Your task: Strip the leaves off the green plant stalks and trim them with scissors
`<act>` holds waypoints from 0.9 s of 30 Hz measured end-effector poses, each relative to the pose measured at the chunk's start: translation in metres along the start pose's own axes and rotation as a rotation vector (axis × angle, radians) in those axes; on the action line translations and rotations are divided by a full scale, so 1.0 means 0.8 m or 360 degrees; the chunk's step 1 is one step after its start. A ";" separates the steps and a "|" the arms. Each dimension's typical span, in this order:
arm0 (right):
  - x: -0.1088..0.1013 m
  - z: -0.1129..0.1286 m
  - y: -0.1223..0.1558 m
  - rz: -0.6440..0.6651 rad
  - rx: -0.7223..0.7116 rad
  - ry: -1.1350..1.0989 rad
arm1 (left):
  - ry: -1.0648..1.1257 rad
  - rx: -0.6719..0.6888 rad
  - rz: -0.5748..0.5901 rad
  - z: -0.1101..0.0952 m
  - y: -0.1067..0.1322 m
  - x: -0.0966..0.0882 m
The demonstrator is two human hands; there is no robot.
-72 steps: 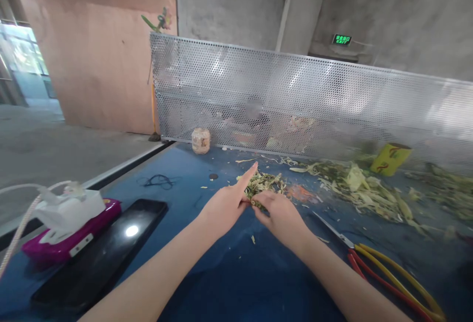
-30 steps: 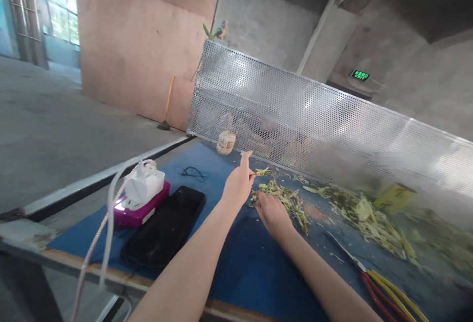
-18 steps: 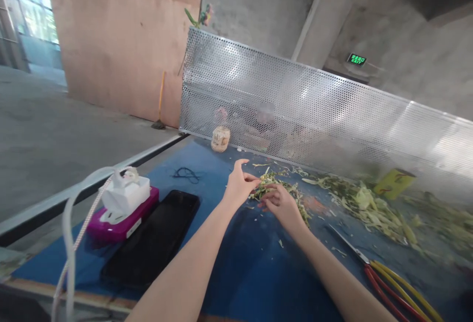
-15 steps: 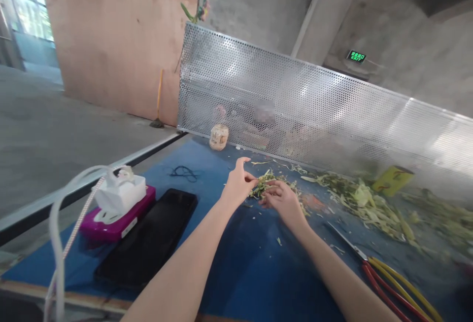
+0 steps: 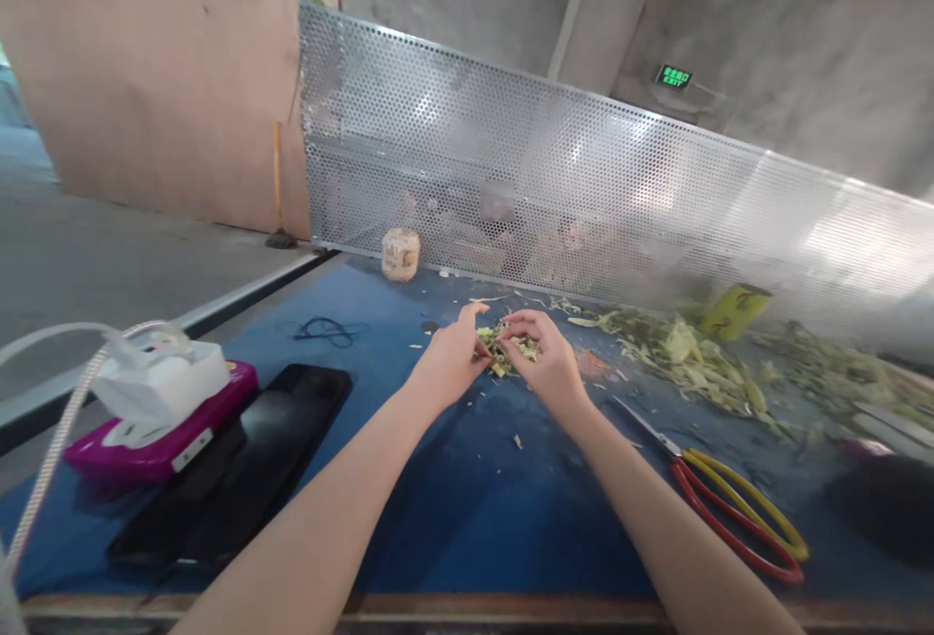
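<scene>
A small heap of chopped green and yellow plant scraps (image 5: 500, 363) lies on the blue tabletop between my two hands. My left hand (image 5: 453, 355) cups its left side, thumb and forefinger apart, with the thumb tip against the scraps. From the right, my right hand (image 5: 544, 355) curves over the heap, its fingers arched and the thumb a little apart from them. The undersides of both hands are hidden, so any small scraps beneath the fingertips cannot be made out. Scissors (image 5: 682, 460) with one red and one yellow handle lie right of my right forearm.
Left are a black phone (image 5: 248, 465) and a purple power strip (image 5: 211, 445) with a white charger (image 5: 161, 377). A jar (image 5: 401, 255) stands near the perforated metal screen (image 5: 452, 139). More leafy scraps (image 5: 686, 358) and a yellow-green box (image 5: 736, 311) lie right. Dark cord (image 5: 325, 329) lies left.
The camera view has shifted right. My right hand has moved from reaching into the scraps to arching over their right side; my left hand stays at their left side.
</scene>
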State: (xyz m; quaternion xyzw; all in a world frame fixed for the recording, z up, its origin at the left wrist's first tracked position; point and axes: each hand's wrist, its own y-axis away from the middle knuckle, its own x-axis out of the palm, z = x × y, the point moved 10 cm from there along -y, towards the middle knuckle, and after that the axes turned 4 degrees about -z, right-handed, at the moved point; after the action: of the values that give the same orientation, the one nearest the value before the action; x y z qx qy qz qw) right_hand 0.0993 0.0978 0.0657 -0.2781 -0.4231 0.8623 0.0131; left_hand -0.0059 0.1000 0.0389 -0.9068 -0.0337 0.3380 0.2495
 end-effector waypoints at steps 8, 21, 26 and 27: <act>0.014 -0.050 -0.006 0.0276 0.0436 -0.0310 | -0.0154 0.0370 0.0034 -0.030 0.002 0.008; 0.035 -0.093 0.021 0.0637 0.1165 -0.1042 | -0.0183 0.0549 0.0061 -0.059 0.013 0.008; 0.043 -0.089 0.022 0.0734 0.1056 -0.1140 | -0.0087 0.0474 -0.0063 -0.059 0.014 -0.004; 0.045 -0.087 0.022 0.0762 0.1038 -0.1174 | -0.0048 0.0459 -0.0088 -0.058 0.014 -0.007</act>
State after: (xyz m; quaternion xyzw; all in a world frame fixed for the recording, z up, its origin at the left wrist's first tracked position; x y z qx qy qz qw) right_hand 0.1065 0.1460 0.0019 -0.0274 -0.0352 0.9679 -0.2472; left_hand 0.0179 0.0692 0.0667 -0.8552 -0.0136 0.3458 0.3859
